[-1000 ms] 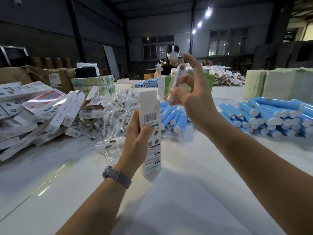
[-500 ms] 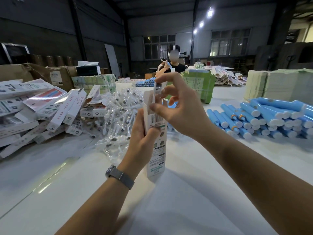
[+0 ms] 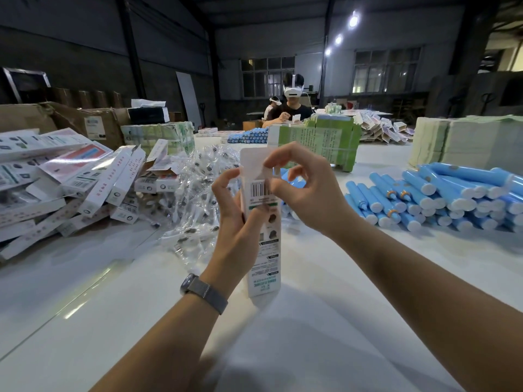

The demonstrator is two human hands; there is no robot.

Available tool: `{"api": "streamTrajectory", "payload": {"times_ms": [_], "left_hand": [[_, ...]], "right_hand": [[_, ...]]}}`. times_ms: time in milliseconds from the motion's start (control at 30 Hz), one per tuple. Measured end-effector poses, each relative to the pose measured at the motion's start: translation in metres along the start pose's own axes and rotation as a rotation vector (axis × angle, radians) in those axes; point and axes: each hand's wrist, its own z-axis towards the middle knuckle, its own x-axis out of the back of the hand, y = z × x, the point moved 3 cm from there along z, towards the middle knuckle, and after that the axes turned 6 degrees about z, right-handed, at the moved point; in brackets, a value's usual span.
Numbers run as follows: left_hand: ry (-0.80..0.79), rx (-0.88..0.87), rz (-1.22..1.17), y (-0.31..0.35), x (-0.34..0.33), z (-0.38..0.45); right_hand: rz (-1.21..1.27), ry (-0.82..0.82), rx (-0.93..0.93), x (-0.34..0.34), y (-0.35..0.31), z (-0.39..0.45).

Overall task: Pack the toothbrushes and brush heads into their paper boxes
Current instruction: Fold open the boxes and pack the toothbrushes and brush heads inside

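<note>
Two hands, left (image 3: 240, 224) and right (image 3: 304, 190), grip one paper box (image 3: 263, 258).

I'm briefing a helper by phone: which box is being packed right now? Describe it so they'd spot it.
On the white table, between the heap of flat boxes and the blue tubes, look centre. The box stands upright in the left hand, the right hand at its open top flap; the others lie flat.
</note>
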Motion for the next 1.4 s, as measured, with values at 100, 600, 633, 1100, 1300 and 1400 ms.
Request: {"api": "streamTrajectory", "payload": {"times_ms": [100,600,633,1100,1300,1400], "left_hand": [[0.018,-0.018,0.016,-0.001,0.001,-0.001],[0.071,-0.026,-0.029,0.001,0.000,0.004],[0.070,-0.029,-0.022,0.002,0.000,0.003],[0.117,0.011,-0.077,0.011,-0.002,0.003],[0.073,0.061,-0.147,0.010,0.001,0.004],[0.064,0.059,-0.202,0.010,0.002,0.006]], "right_hand": [[0.119,-0.005,-0.063,0.001,0.004,-0.001],[0.365,-0.020,-0.128,0.000,0.006,-0.001],[0.360,-0.009,-0.127,0.000,0.007,-0.001],[0.156,0.090,0.021,0.004,-0.004,0.005],[0.130,0.111,0.081,0.002,-0.007,0.002],[0.131,0.069,0.038,0.004,-0.006,0.005]]}}
